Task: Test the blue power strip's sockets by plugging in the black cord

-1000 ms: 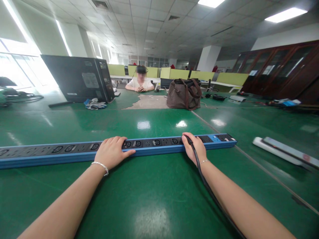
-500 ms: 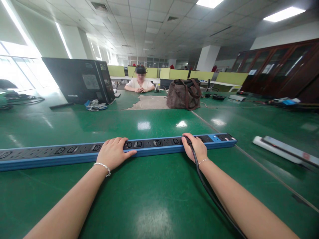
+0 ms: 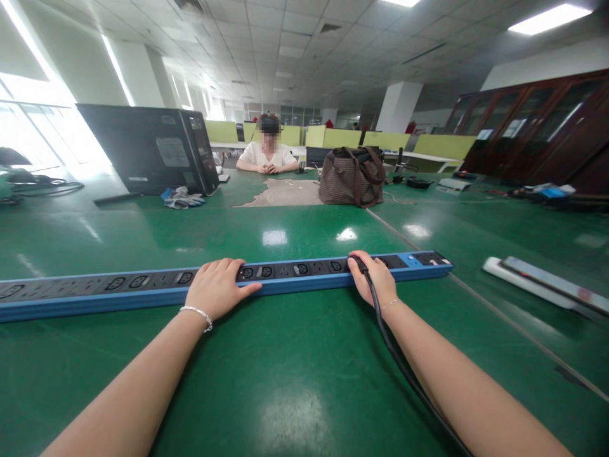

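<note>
A long blue power strip [image 3: 309, 284] with a black socket face lies across the green table, running out of view at the left. My left hand [image 3: 214, 289] is closed over the strip left of its middle, with the thumb along the near side. Toward the strip's right end, my right hand [image 3: 374, 280] grips a black plug [image 3: 358, 262] at the socket face. How deep the plug sits is hidden by my fingers. From it a black power cord [image 3: 387, 339] runs down along my right forearm and out of the bottom edge.
White and grey flat bars [image 3: 528, 285] lie at the right. A black computer case [image 3: 147, 152] stands far left, with gloves [image 3: 182, 198] beside it. A brown bag [image 3: 349, 181] sits at the back, and a person [image 3: 267, 155] sits across the table.
The view has tilted very slightly. Both hands keep the same places on the power strip and the plug, with no clear movement.
</note>
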`<action>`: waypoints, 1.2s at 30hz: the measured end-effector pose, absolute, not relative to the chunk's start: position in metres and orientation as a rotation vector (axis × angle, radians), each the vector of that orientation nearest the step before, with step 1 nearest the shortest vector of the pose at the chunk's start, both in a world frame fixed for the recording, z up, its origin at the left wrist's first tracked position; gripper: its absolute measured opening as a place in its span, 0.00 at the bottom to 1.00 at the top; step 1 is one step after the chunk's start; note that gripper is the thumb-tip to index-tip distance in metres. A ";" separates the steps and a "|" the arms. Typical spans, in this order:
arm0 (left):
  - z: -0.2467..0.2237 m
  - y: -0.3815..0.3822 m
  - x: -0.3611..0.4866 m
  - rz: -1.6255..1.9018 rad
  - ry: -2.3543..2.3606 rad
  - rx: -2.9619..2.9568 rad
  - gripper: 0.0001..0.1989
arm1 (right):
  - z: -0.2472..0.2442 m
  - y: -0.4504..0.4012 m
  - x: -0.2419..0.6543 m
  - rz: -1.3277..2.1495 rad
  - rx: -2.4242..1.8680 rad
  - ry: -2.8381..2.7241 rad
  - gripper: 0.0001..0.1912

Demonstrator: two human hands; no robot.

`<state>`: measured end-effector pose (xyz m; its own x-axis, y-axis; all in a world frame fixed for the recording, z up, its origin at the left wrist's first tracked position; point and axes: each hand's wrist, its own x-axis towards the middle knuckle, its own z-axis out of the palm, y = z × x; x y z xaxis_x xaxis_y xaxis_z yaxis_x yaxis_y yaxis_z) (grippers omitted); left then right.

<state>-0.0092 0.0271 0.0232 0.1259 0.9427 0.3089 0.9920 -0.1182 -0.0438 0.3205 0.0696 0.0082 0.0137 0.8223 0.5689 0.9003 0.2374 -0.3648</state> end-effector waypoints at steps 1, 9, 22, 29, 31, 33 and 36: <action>0.023 0.027 -0.009 -0.305 -1.908 -2.164 0.37 | 0.008 0.070 0.321 -0.137 -1.586 -1.811 0.13; 0.024 0.027 -0.009 -0.320 -1.927 -2.175 0.37 | -0.004 0.071 0.322 -0.220 -1.546 -1.854 0.16; 0.024 0.027 -0.009 -0.304 -1.933 -2.164 0.36 | -0.001 0.073 0.317 -0.177 -1.502 -1.707 0.17; 0.024 0.028 -0.009 -0.321 -1.949 -2.172 0.36 | -0.002 0.075 0.318 -0.159 -1.459 -1.696 0.17; 0.024 0.028 -0.009 -0.319 -1.947 -2.172 0.36 | -0.001 0.074 0.317 -0.143 -1.456 -1.672 0.17; 0.024 0.028 -0.009 -0.310 -1.946 -2.170 0.36 | 0.000 0.074 0.316 -0.128 -1.460 -1.653 0.17; 0.024 0.028 -0.009 -0.292 -1.940 -2.165 0.36 | 0.000 0.073 0.315 -0.112 -1.468 -1.637 0.18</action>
